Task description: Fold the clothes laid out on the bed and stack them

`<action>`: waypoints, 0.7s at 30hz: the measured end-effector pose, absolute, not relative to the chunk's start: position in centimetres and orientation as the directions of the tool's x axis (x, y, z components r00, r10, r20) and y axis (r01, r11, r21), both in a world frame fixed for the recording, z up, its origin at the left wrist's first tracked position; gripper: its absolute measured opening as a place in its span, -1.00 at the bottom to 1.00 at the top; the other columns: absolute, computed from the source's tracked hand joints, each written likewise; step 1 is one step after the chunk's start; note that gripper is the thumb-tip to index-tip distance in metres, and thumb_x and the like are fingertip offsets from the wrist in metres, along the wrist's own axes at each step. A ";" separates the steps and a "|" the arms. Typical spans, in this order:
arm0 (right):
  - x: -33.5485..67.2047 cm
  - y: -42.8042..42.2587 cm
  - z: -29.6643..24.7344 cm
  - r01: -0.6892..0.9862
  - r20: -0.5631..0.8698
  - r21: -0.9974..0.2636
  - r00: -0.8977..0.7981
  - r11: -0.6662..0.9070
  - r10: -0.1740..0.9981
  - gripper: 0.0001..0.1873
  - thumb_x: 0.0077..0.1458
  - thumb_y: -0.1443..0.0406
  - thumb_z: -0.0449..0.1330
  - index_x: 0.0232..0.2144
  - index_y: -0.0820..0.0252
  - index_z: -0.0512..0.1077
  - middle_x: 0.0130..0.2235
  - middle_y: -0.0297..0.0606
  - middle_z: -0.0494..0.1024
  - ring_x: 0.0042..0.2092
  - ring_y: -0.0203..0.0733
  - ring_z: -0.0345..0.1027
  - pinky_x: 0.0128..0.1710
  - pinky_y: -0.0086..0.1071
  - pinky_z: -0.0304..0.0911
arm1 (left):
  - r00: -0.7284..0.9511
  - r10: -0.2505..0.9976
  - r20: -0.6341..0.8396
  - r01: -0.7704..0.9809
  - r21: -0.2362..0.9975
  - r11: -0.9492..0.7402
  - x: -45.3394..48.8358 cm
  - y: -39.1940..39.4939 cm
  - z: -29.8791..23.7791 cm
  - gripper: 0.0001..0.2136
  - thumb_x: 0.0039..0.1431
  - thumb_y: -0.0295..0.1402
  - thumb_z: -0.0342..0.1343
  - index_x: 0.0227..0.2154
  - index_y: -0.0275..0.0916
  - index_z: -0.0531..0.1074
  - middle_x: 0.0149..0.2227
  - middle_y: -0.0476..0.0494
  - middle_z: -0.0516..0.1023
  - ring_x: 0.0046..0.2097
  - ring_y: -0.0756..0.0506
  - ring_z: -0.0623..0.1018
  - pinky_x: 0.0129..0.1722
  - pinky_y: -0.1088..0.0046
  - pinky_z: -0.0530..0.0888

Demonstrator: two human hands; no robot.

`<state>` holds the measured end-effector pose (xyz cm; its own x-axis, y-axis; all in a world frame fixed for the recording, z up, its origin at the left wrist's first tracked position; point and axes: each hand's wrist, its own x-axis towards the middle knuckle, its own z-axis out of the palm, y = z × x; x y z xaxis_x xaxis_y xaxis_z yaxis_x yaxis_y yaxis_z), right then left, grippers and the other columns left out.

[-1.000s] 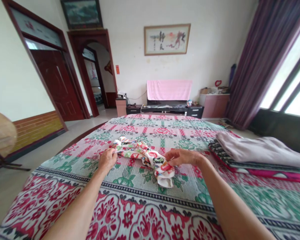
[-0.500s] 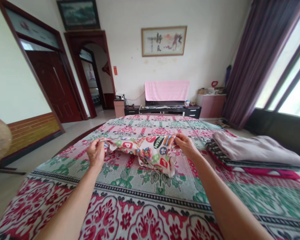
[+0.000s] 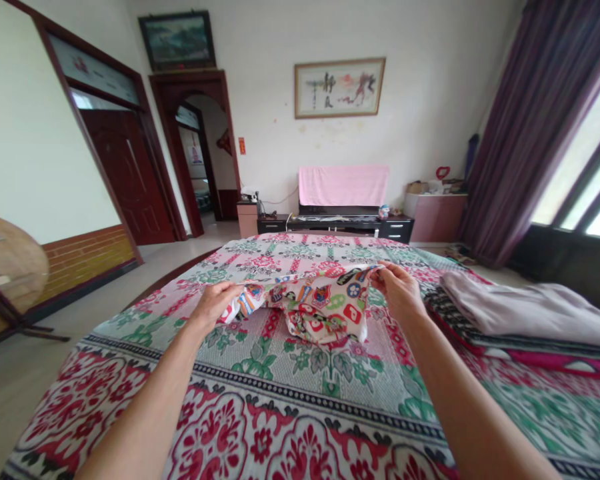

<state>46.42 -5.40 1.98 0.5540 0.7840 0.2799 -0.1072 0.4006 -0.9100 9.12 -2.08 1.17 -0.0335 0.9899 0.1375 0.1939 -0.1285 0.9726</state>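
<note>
Both hands pinch fabric in the head view, my only window here: the left hand (image 3: 216,303) closes its fingertips on one end, at nine o'clock of the piece, and the right hand (image 3: 400,288) nips its upper corner at two o'clock. Between them spans a white, soft-looking cloth piece (image 3: 325,303) printed with red, green and blue cartoon badges, just below the middle of my picture. Its top edge is drawn out; its loose folds drop toward six o'clock over a red, green and white floral cover (image 3: 300,427). I can't tell whether the lowest fold touches it.

I judge the piece light, thin and limp, neither fragile nor slippery, but quick to sag and crease. I'd take it by the two ends of that top edge, thumb against fingers, with even tension. Toward four o'clock, apart from the right hand, I see a folded textile stack (image 3: 530,310), pale grey on top.
</note>
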 end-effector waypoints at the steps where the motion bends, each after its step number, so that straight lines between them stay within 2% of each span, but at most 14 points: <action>1: 46.6 -5.4 1.9 -0.115 0.285 -0.900 0.573 0.419 0.769 -0.68 -0.27 0.20 0.27 -0.38 0.18 0.38 -0.46 -0.36 0.47 -0.45 -0.35 0.38 -0.45 -0.48 0.35 | 0.063 0.993 0.095 0.216 0.970 -0.107 9.3 -2.6 1.4 -0.69 -0.18 -0.15 0.23 -0.46 -0.33 0.49 -0.64 0.01 0.44 -0.64 0.06 0.35 -0.67 0.58 0.19; 4: 47.5 -5.3 1.7 -0.126 0.270 -0.883 0.653 0.453 0.708 -0.69 -0.29 0.21 0.24 -0.39 0.17 0.35 -0.45 -0.36 0.46 -0.41 -0.33 0.41 -0.41 -0.45 0.37 | 0.438 0.892 -0.115 0.300 0.953 -0.025 9.9 -3.9 2.0 -0.66 -0.15 -0.17 0.25 -0.33 -0.31 0.52 -0.50 -0.09 0.55 -0.58 0.04 0.42 -0.64 0.57 0.24; 6: 48.2 -5.2 1.2 -0.132 0.230 -0.885 0.709 0.446 0.666 -0.70 -0.30 0.24 0.21 -0.39 0.17 0.35 -0.46 -0.38 0.45 -0.41 -0.33 0.40 -0.42 -0.45 0.37 | 0.564 0.803 -0.192 0.332 0.943 -0.007 10.0 -4.2 2.0 -0.60 -0.14 -0.16 0.24 -0.22 -0.30 0.52 -0.35 -0.20 0.59 -0.47 -0.02 0.51 -0.61 0.57 0.28; 9: 49.5 -5.0 0.0 -0.146 0.150 -0.912 0.752 0.384 0.641 -0.71 -0.32 0.30 0.17 -0.39 0.18 0.37 -0.48 -0.40 0.43 -0.44 -0.35 0.36 -0.45 -0.45 0.35 | 0.444 0.890 -0.107 0.337 0.940 -0.056 9.8 -3.6 1.3 -0.61 -0.06 -0.13 0.17 -0.23 -0.33 0.50 -0.33 -0.23 0.59 -0.44 -0.01 0.52 -0.62 0.59 0.21; 12: 50.2 -4.6 -1.5 -0.085 0.103 -0.962 0.769 0.261 0.631 -0.69 -0.34 0.31 0.16 -0.38 0.18 0.41 -0.51 -0.40 0.42 -0.49 -0.35 0.30 -0.52 -0.46 0.28 | 0.267 0.962 -0.056 0.423 0.904 -0.065 9.3 -2.4 0.2 -0.68 -0.04 -0.15 0.12 -0.35 -0.32 0.49 -0.44 -0.13 0.56 -0.51 0.03 0.46 -0.62 0.59 0.19; 14: 50.3 -4.4 -2.4 -0.011 0.114 -0.981 0.770 0.191 0.628 -0.65 -0.34 0.28 0.17 -0.35 0.20 0.43 -0.54 -0.41 0.40 -0.52 -0.34 0.26 -0.56 -0.46 0.23 | 0.215 0.975 -0.059 0.504 0.861 -0.059 9.2 -2.2 -0.3 -0.74 -0.08 -0.18 0.12 -0.43 -0.30 0.48 -0.53 -0.05 0.52 -0.54 0.03 0.43 -0.59 0.57 0.21; 17: 50.1 -4.2 -3.4 0.067 0.149 -0.987 0.727 0.146 0.670 -0.57 -0.30 0.22 0.19 -0.26 0.24 0.44 -0.55 -0.42 0.39 -0.53 -0.32 0.24 -0.56 -0.44 0.21 | 0.310 0.944 -0.111 0.589 0.802 -0.099 9.4 -2.8 -0.2 -0.77 -0.17 -0.22 0.18 -0.44 -0.26 0.51 -0.58 0.01 0.48 -0.54 0.01 0.41 -0.55 0.55 0.24; 21: 50.0 -4.2 -4.0 0.227 0.156 -0.974 0.594 0.022 0.789 -0.52 -0.24 0.13 0.20 -0.23 0.25 0.43 -0.54 -0.36 0.43 -0.50 -0.25 0.30 -0.55 -0.42 0.22 | 0.540 0.796 -0.273 0.683 0.695 -0.224 10.3 -4.0 0.4 -0.69 -0.28 -0.21 0.26 -0.38 -0.17 0.55 -0.52 0.03 0.50 -0.50 0.01 0.42 -0.51 0.56 0.26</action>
<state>49.96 -4.25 -4.02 0.5941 0.7891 0.1564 0.2273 0.0218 -0.9736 10.27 -3.97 0.36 0.5402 0.7959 -0.2734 0.6827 -0.2245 0.6954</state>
